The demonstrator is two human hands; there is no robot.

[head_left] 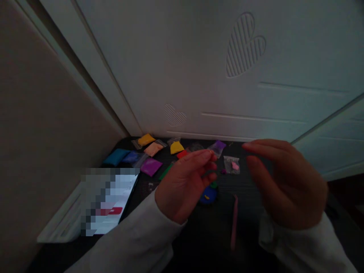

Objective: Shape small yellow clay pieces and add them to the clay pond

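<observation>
My left hand (187, 182) is raised over the dark table, its thumb and forefinger pinched together. A tiny light speck shows at those fingertips, too small to name. To the right, my right hand (290, 185) hangs with thumb and fingers apart and nothing between them. Partly hidden behind my left hand lies a blue round piece (208, 196) with a small yellow bit and a green part on it. Pink tweezers (234, 223) rest on the table between my hands. Beyond them are a small purple lump (223, 171) and a clear bag with pink clay-like material (234, 165).
Several small bags stand along the back, among them a yellow bag (146, 139), a peach bag (153, 149), a magenta bag (151, 167) and a violet bag (219, 146). A lit tablet-like screen (125, 197), partly pixelated, is at left. A white heart-patterned panel (199, 76) rises behind.
</observation>
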